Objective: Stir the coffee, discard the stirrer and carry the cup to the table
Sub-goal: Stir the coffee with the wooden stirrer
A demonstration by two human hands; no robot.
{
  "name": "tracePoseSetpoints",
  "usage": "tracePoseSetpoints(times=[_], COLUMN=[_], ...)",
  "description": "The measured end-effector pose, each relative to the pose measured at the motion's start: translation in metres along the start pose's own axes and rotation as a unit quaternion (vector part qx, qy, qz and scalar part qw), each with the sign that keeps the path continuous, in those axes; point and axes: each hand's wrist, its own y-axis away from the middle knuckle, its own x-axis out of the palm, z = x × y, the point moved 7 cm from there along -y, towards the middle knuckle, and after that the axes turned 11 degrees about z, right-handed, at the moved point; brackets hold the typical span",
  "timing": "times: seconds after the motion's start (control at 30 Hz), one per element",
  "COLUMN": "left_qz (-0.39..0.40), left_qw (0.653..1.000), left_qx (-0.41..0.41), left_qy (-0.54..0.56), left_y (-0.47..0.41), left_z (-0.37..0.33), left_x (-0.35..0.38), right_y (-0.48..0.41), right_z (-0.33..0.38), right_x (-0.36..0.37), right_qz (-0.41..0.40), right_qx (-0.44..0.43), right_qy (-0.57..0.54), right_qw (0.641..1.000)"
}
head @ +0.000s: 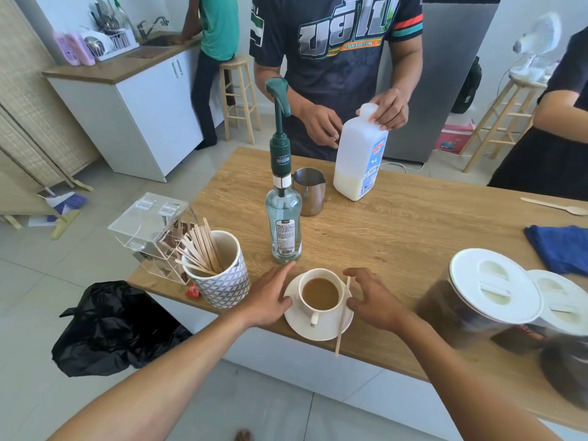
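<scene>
The cup (319, 294) of milky coffee sits on its saucer (318, 333) right between the two hands, close to the near edge of the counter (397, 237). Left hand (270, 297) lies flat on the wood with fingers straight, fingertips touching the saucer's left rim. Right hand (372, 302) is on the other side, fingers spread and loosely curved, gripping nothing as far as I can see. So the hands are apart, with the cup in the gap.

The stirrer (342, 316) lies slanted across the right side of the saucer. Its top end is by the right index finger and its bottom end sticks out past the counter edge. The right thumb is right next to it, but I can't tell if it actually touches.

Just beyond the left fingertips stands a pump bottle (283, 224). Left of that hand there's a patterned mug (222, 284) full of spare wooden sticks, with a clear box (149, 230) behind it. A black bag (111, 326) sits on the floor below the left forearm. Right of the right hand are two jars (493, 281) with white lids, kinda blurry.

Farther out past both hands are a steel pitcher (308, 192) and a milk jug (361, 160), which another person holds by the cap. A blue cloth (560, 246) is off to the far right.
</scene>
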Motion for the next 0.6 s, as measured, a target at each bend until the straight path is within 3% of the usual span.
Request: tracePoseSetpoints(times=[0.27, 0.6], left_qz=[-0.090, -0.167], left_qw=[0.996, 0.982], left_qx=[-0.006, 0.041], left_qy=[-0.013, -0.074], left_y=[-0.010, -0.019], left_z=[0.025, 0.043], left_x=[0.001, 0.022], right_y=[-0.005, -0.021], right_z=[-0.036, -0.042], right_x=[-0.022, -0.007], right_qz=[-0.106, -0.094], right_qx=[0.126, 0.183], right_qy=[-0.154, -0.141], right_qw=[0.974, 0.968])
